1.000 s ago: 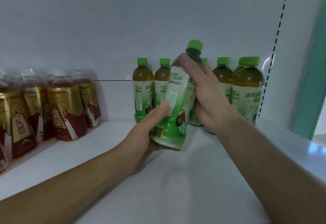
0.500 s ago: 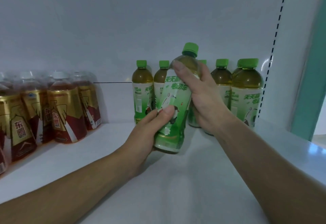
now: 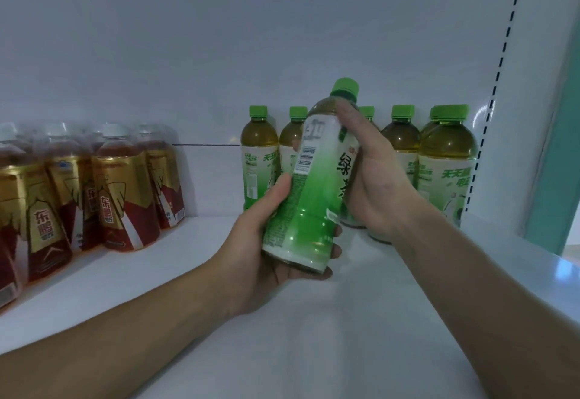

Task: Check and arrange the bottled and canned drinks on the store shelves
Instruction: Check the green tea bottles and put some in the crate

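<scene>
Head view shows the checking step: the left hand (image 3: 266,238) cups the base of a green tea bottle (image 3: 314,191), the right hand (image 3: 373,185) grips its shoulder, barcode side toward the wearer, clear of the shelf (image 3: 314,336). Judged next: set it upright among the green-capped bottles (image 3: 405,138) just behind the hands, label outward.

- clear plastic tea bottle with a green-and-white label (image 3: 309,197): label film looks smooth, kinda glossy
- green plastic screw cap (image 3: 345,88): matt-ish
- gold-and-red labelled plastic bottles (image 3: 125,185): shiny, foil-like labels
- white store shelf (image 3: 314,351): smooth, faint sheen
</scene>
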The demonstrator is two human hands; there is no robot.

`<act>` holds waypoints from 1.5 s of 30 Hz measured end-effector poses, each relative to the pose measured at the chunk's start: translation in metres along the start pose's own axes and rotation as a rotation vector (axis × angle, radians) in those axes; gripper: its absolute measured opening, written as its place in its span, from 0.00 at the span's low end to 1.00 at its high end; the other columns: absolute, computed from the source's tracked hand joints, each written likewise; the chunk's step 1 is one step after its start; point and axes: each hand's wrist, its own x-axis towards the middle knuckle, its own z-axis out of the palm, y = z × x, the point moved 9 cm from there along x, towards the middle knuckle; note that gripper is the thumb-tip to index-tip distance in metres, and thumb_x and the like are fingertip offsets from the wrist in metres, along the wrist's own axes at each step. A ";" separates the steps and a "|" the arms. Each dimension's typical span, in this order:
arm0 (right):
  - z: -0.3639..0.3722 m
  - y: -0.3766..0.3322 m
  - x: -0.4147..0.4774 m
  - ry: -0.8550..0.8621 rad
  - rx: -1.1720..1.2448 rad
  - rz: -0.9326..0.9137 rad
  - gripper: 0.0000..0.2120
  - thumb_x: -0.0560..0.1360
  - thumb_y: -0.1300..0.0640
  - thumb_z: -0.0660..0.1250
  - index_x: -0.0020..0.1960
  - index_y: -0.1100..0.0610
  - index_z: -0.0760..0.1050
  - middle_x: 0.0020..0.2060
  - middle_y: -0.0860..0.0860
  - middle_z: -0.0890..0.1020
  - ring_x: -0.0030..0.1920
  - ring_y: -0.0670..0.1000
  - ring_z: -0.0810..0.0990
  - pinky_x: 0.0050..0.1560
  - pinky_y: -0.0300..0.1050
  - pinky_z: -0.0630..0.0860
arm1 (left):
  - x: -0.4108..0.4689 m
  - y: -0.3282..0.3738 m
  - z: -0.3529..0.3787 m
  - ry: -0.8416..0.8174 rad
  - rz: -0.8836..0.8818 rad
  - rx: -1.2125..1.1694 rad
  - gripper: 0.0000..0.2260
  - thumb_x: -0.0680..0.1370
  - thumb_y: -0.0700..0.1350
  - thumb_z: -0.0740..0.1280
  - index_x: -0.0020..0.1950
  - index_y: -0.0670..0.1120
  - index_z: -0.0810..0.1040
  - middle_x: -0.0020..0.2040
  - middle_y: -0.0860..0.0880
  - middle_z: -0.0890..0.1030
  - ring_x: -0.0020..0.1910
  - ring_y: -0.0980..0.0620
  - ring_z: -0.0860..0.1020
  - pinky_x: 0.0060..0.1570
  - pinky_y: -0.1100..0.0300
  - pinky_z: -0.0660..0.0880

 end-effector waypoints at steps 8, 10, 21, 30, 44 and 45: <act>-0.015 -0.008 0.000 0.166 -0.271 -0.098 0.20 0.71 0.49 0.78 0.60 0.46 0.74 0.55 0.53 0.85 0.54 0.54 0.86 0.58 0.58 0.81 | 0.004 -0.001 -0.004 0.086 0.053 0.142 0.29 0.66 0.60 0.69 0.65 0.52 0.79 0.56 0.48 0.85 0.51 0.48 0.85 0.41 0.52 0.82; -0.011 0.004 0.000 0.104 -0.228 0.013 0.24 0.72 0.45 0.75 0.65 0.49 0.74 0.56 0.53 0.85 0.55 0.53 0.85 0.59 0.55 0.81 | 0.002 -0.003 -0.008 0.102 0.020 0.084 0.29 0.67 0.61 0.69 0.64 0.49 0.79 0.53 0.45 0.86 0.46 0.46 0.85 0.36 0.52 0.81; -0.007 -0.018 -0.003 0.134 -0.383 -0.222 0.26 0.70 0.52 0.80 0.62 0.43 0.72 0.58 0.48 0.81 0.54 0.47 0.84 0.54 0.47 0.82 | 0.002 0.017 -0.007 0.116 0.180 0.208 0.29 0.69 0.62 0.65 0.67 0.53 0.77 0.56 0.49 0.85 0.52 0.51 0.85 0.44 0.57 0.83; 0.002 0.001 -0.001 0.027 -0.091 -0.060 0.31 0.69 0.49 0.77 0.68 0.58 0.73 0.55 0.58 0.84 0.55 0.59 0.85 0.60 0.62 0.79 | 0.003 0.011 -0.002 0.040 0.129 0.066 0.32 0.68 0.64 0.65 0.66 0.48 0.79 0.54 0.42 0.85 0.48 0.42 0.85 0.39 0.53 0.81; -0.013 0.017 0.003 0.071 -0.120 0.164 0.33 0.69 0.43 0.78 0.67 0.58 0.76 0.54 0.57 0.86 0.54 0.59 0.85 0.61 0.60 0.79 | 0.002 -0.006 0.009 -0.127 -0.131 -0.181 0.28 0.80 0.62 0.57 0.64 0.41 0.80 0.55 0.35 0.83 0.43 0.40 0.85 0.39 0.54 0.82; -0.014 0.021 0.001 0.083 -0.084 0.232 0.31 0.69 0.42 0.78 0.65 0.59 0.77 0.51 0.57 0.86 0.51 0.58 0.86 0.57 0.57 0.82 | 0.001 -0.006 0.011 -0.178 -0.164 -0.258 0.28 0.81 0.61 0.59 0.67 0.40 0.78 0.59 0.34 0.81 0.47 0.39 0.84 0.42 0.52 0.83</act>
